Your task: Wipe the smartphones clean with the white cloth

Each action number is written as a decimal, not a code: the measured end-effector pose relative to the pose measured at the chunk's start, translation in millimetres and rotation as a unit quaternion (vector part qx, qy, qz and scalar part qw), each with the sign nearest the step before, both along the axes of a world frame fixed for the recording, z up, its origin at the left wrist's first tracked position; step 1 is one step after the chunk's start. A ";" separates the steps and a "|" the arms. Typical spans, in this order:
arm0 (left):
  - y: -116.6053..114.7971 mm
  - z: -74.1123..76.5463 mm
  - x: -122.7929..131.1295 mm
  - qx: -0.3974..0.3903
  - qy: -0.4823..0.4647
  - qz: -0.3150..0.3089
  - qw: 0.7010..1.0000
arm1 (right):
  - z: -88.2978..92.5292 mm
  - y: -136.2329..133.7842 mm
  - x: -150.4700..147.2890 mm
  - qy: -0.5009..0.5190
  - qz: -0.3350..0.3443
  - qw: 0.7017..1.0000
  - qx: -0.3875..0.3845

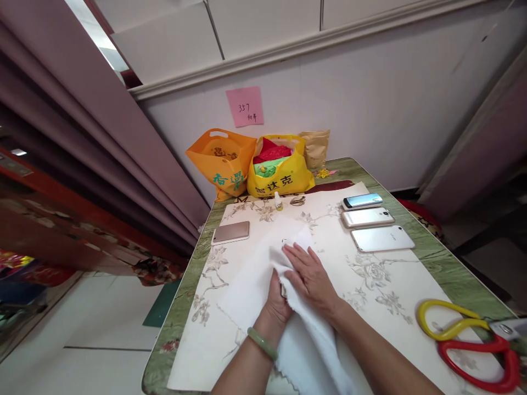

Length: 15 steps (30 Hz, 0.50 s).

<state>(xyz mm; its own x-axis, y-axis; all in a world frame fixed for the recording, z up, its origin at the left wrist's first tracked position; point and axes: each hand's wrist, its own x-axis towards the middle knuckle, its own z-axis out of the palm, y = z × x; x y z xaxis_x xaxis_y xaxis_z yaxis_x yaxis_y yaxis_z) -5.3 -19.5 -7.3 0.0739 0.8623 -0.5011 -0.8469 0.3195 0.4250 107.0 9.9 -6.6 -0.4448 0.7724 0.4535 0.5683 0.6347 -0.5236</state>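
At the back of the table (489, 299), an orange bag (224, 167) beside a yellow bag (278, 184), with a brown packet (317, 149) to its right. On the wall (349, 104), a handwritten pink note (244, 106). At near right, large yellow-and-red-handled scissors (496, 345).

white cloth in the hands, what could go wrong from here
The object in the left hand is mostly hidden by the cloth, so it might slip unnoticed if the grip loosens.

The small bottle stands just beyond the cloth's far corner; a forward sweep could tip it.

The scissors lie at the lower right, and an outward swing of the right forearm might bump them.
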 end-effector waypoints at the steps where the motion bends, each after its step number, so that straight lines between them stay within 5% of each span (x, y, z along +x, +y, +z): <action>1: 1.2 4.3 2.1 0.001 -0.014 -0.026 1.000 | -1.1 1.7 1.4 -0.001 -0.026 1.000 -0.014; 4: 4.4 14.7 5.8 0.022 -0.047 -0.054 0.997 | -5.4 4.9 4.3 -0.006 -0.092 0.995 -0.030; 7: 5.8 17.5 4.4 0.028 -0.059 -0.003 0.998 | -9.1 4.1 3.6 -0.025 -0.108 0.994 -0.013; 11: 8.2 14.3 -1.6 0.039 -0.065 0.086 0.993 | -7.9 1.5 4.1 -0.035 -0.077 0.996 0.031; 15: 12.2 11.6 -4.7 0.084 -0.068 0.083 0.991 | -0.8 1.6 12.4 0.000 -0.012 0.996 0.086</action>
<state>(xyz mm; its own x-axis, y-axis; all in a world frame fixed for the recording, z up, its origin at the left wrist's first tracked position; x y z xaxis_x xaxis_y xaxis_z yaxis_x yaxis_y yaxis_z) -10.0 -7.3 4.2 -0.0187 0.9386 -0.3445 -0.9353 0.1054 0.3378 119.4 11.5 -7.4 -0.4271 0.6940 0.5796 0.5838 0.7011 -0.4093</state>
